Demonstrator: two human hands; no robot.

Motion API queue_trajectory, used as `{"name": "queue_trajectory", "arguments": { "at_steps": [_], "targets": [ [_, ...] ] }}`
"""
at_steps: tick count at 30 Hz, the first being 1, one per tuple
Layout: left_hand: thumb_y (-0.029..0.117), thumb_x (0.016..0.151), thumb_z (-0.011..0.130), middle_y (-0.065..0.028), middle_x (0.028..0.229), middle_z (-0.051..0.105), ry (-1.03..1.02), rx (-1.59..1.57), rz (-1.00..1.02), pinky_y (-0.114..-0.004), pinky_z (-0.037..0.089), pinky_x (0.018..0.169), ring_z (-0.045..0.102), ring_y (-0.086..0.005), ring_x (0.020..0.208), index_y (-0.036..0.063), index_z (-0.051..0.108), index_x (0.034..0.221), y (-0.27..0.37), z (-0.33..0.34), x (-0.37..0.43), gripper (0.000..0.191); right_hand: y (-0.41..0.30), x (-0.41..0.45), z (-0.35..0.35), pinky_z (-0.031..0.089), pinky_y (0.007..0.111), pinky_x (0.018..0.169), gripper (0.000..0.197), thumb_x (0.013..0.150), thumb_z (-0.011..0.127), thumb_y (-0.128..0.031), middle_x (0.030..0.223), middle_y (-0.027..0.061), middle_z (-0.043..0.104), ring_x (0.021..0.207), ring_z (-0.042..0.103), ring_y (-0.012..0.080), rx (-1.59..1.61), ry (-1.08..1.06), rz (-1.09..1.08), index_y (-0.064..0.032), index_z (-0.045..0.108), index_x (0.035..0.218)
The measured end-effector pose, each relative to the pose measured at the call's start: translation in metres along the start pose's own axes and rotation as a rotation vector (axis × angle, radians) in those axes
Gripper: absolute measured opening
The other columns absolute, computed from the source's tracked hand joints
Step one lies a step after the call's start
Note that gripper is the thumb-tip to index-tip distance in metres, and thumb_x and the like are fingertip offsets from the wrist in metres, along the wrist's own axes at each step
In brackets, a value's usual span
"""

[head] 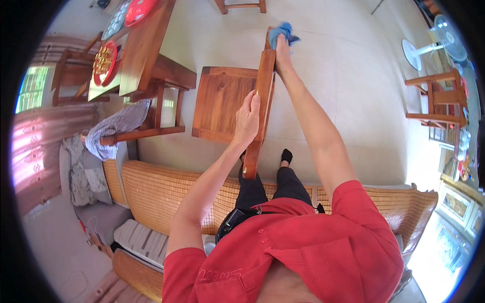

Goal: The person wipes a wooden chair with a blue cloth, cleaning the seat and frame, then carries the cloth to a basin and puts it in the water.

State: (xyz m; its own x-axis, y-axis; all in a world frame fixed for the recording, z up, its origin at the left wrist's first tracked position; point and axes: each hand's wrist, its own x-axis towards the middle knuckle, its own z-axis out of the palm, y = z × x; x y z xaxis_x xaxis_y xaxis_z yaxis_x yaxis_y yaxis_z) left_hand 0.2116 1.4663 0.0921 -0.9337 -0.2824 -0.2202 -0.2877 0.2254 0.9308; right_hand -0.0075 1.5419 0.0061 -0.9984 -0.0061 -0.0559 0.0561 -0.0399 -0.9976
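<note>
A wooden chair [226, 100] stands before me, its seat to the left and its backrest turned towards the right. My left hand [248, 117] grips the chair's near back post [254, 155], thumb and fingers around its edge. My right hand [282, 53] is at the far end of the backrest and holds a crumpled blue cloth [281, 33] against the wood. The cloth covers part of the fingers and is slightly blurred.
A wooden table [147, 41] with red dishes [104, 62] stands at the upper left. Below it, a checked cloth [117, 127] hangs over another chair. A sofa with a woven mat [163, 193] lies close beneath me. A white fan [424, 51] and a wooden chair [435, 98] are at right.
</note>
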Motion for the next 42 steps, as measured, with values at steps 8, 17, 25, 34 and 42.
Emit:
{"name": "queue_trajectory", "arguments": {
  "at_steps": [8, 17, 25, 34, 42],
  "targets": [
    [0.043, 0.094, 0.039, -0.0198, 0.103, 0.062, 0.021, 0.05, -0.037, -0.034, 0.043, 0.085, 0.059, -0.0281, 0.098, 0.0037, 0.045, 0.129, 0.009, -0.006, -0.006, 0.053, 0.055, -0.147, 0.009, 0.039, 0.031, 0.091, 0.048, 0.096, 0.03, -0.044, 0.11, 0.0043, 0.054, 0.103, 0.05, 0.0162, 0.677, 0.036, 0.563, -0.0052, 0.047, 0.118],
    [0.043, 0.092, 0.044, -0.0207, 0.112, 0.06, -0.037, -0.144, -0.135, -0.034, 0.042, 0.088, 0.056, -0.0292, 0.108, 0.0023, 0.044, 0.129, -0.004, 0.0, -0.001, 0.056, -0.005, -0.147, -0.025, 0.047, 0.033, 0.086, 0.046, 0.098, 0.029, -0.04, 0.11, 0.0086, 0.06, 0.098, 0.059, 0.0193, 0.479, -0.108, 0.639, -0.0032, 0.05, 0.116],
    [0.045, 0.093, 0.045, -0.014, 0.124, 0.053, 0.162, -0.745, -0.357, -0.029, 0.035, 0.098, 0.049, -0.0188, 0.116, 0.0027, 0.048, 0.127, -0.028, 0.001, -0.007, 0.054, -0.002, -0.037, -0.032, 0.045, 0.04, 0.091, 0.054, 0.095, 0.028, -0.05, 0.111, 0.0113, 0.058, 0.102, 0.056, 0.0251, 0.417, -0.169, 0.614, -0.0043, 0.047, 0.117],
    [0.04, 0.084, 0.059, -0.0175, 0.136, 0.038, 0.226, -0.653, -1.171, -0.054, 0.037, 0.092, 0.039, -0.0389, 0.12, 0.0018, 0.039, 0.132, -0.12, -0.048, -0.131, 0.064, 0.003, -0.009, -0.048, 0.042, 0.049, 0.092, 0.072, 0.089, 0.021, -0.061, 0.115, 0.0204, 0.054, 0.105, 0.054, 0.0344, 1.011, -0.678, 1.052, -0.0024, 0.04, 0.127],
    [0.033, 0.075, 0.071, -0.0163, 0.103, 0.059, 0.716, -1.726, -0.824, -0.048, 0.054, 0.072, 0.057, -0.0391, 0.097, 0.01, 0.057, 0.085, -0.181, 0.038, -0.18, 0.029, -0.009, 0.005, -0.028, 0.04, 0.052, 0.094, 0.08, 0.085, 0.029, -0.063, 0.122, 0.0232, 0.05, 0.109, 0.051, 0.0377, 1.027, -0.56, 1.34, 0.0046, 0.038, 0.128]
  ]
}}
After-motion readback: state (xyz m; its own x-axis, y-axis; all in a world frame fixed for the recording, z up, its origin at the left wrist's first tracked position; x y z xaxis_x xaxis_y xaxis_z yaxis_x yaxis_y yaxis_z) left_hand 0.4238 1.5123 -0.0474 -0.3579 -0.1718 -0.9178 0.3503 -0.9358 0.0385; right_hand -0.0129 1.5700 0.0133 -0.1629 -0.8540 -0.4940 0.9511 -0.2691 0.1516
